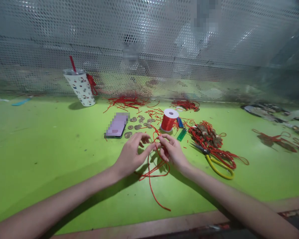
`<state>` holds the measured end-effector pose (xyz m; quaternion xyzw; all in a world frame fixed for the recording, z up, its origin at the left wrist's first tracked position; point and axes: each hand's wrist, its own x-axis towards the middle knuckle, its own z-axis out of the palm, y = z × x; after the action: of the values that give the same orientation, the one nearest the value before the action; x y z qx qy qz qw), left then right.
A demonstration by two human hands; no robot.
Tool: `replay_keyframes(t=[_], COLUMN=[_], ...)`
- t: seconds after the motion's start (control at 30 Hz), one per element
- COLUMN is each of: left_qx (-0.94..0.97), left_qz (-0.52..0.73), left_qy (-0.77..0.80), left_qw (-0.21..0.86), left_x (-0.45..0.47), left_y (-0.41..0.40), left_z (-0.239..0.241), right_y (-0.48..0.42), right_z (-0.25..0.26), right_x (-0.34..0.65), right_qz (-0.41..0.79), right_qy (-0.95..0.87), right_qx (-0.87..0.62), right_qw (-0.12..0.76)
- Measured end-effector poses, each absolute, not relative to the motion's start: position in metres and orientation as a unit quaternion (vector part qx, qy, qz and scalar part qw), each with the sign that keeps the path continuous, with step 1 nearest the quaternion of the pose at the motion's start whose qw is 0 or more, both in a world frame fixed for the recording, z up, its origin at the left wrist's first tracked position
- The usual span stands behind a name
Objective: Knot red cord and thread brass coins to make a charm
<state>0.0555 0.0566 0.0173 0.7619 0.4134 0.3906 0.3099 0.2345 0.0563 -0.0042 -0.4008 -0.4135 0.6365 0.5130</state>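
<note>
My left hand (133, 153) and my right hand (172, 150) meet over the green table (52, 156), both pinching a length of red cord (153, 172). The cord loops between my fingertips and trails toward the table's front edge. Just behind my hands lie several bronze coins (137, 125) and a spool of red cord (168, 120). A phone (117, 127) lies to the left of the coins.
Yellow-handled scissors (218, 164) lie right of my right hand beside a pile of finished red coin knots (208, 134). A green lighter (181, 134), a patterned cup with a red straw (81, 87) and loose red cords (127, 101) sit farther back. A perforated metal screen (149, 49) closes the rear.
</note>
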Motion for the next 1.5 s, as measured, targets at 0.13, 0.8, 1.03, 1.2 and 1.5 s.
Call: replay_keyframes(t=[0.13,0.8,1.03,1.2,1.5], left_qx=[0.583,0.601,0.636,0.674,0.670], left_qz=[0.374,0.436,0.403,0.377,0.375], left_qy=[0.418,0.430,0.436,0.444,0.429], left_qw=[0.588,0.514,0.493,0.454,0.476], left_x=[0.058,0.055,0.058,0.058,0.059], left_y=[0.070,0.074,0.071,0.068,0.067], left_z=[0.012,0.005,-0.001,0.000,0.007], right_y=[0.056,0.046,0.045,0.045,0.043], right_z=[-0.007,-0.004,-0.004,-0.005,-0.006], right_x=[0.234,0.228,0.226,0.226,0.226], right_qz=[0.649,0.535,0.457,0.442,0.445], right_qy=[-0.414,-0.503,-0.535,-0.530,-0.538], right_qx=[-0.386,-0.392,-0.409,-0.414,-0.416], right_qw=[0.508,0.554,0.581,0.594,0.582])
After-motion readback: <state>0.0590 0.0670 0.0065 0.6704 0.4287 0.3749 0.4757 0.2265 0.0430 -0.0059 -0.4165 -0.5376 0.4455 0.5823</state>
